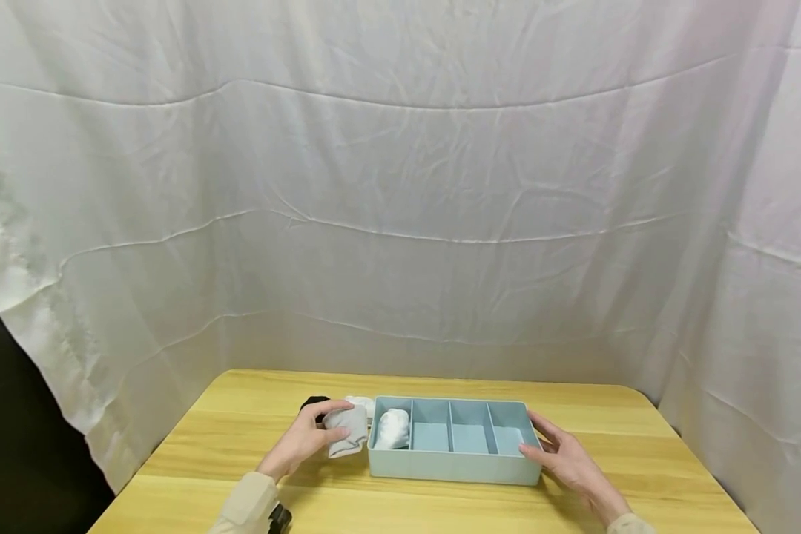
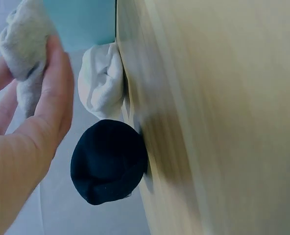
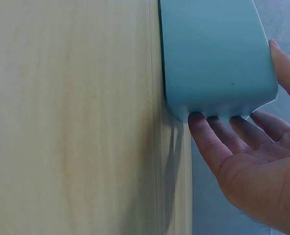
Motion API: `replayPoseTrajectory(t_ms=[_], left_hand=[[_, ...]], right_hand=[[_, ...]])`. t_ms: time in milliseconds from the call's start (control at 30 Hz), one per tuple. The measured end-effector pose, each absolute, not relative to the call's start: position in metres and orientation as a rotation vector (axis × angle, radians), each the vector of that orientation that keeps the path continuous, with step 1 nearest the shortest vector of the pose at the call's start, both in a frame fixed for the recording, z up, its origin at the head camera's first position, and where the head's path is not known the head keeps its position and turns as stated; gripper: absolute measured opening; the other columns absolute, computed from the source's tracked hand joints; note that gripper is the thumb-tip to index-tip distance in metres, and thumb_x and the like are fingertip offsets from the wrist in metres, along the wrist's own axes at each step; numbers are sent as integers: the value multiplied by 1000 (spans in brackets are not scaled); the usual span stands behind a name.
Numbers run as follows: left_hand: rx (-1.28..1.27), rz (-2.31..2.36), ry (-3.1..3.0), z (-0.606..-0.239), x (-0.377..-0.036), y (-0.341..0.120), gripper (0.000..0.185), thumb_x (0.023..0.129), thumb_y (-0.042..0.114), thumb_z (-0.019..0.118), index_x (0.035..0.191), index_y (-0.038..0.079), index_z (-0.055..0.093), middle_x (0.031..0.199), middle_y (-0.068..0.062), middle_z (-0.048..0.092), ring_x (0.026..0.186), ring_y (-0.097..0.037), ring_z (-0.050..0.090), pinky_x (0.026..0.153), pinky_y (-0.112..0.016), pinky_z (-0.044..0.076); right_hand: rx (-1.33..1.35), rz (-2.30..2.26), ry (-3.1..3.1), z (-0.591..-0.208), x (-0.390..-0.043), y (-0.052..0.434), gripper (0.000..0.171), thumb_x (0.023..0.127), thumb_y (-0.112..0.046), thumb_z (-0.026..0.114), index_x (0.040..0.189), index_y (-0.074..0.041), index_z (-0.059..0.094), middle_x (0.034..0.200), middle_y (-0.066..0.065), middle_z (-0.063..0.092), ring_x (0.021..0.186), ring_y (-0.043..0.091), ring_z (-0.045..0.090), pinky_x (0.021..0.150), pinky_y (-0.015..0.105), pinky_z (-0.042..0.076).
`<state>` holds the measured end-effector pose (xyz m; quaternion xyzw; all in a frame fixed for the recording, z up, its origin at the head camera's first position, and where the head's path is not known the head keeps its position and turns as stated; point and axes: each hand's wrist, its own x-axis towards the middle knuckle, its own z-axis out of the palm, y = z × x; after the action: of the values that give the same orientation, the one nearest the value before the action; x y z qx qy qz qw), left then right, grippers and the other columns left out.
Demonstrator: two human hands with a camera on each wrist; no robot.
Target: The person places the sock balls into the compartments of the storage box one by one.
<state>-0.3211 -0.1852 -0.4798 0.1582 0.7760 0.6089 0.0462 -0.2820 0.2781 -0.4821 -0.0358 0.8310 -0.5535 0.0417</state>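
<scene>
At the near edge of the wooden table sits a light blue divided box with four compartments side by side. The person's right hand rests against the box's right end, fingers straight and spread along the wall, gripping nothing; the right wrist view shows the fingertips pressed flat to the plastic. The left hand, just left of the box, has its fingers curled around a rolled grey sock, held a little above the table and close to the box's left wall. Inside the box, the leftmost compartment already holds a rolled white sock; the other three look bare. Farther back, on the table behind the left hand, lie a black sock ball and another white sock, touching each other. Judging by this, one sock is put away, one is in hand, and two wait.
</scene>
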Motion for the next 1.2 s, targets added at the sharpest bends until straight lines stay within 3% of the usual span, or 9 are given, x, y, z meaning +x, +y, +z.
replayPoseTrajectory(t_ms=[467,733,1200], left_hand=[[378,2076,2328,-477,-323,-178,52,83,11,78,132,3,59,120,-26,58,92,-22,65,73,-30,58],[438,2096,2371,-475,-325,-171,49,82,8,79,128,1,62,123,-25,58,88,-17,66,73,-28,58],[427,2119,2353,-472,-327,-154,49,81,10,80,128,9,64,128,-20,59,92,-19,65,70,-25,56]], right_hand=[[-106,-1680,2562,-481,-282,278,80,91,-26,71,154,-4,26,160,22,20,139,47,34,108,50,40],[-119,-1697,2540,-480,-281,278,80,92,-24,70,154,-4,25,160,22,19,139,46,35,107,49,42],[-114,-1710,2523,-478,-280,279,80,92,-24,70,155,-4,25,161,21,18,139,46,33,108,49,41]])
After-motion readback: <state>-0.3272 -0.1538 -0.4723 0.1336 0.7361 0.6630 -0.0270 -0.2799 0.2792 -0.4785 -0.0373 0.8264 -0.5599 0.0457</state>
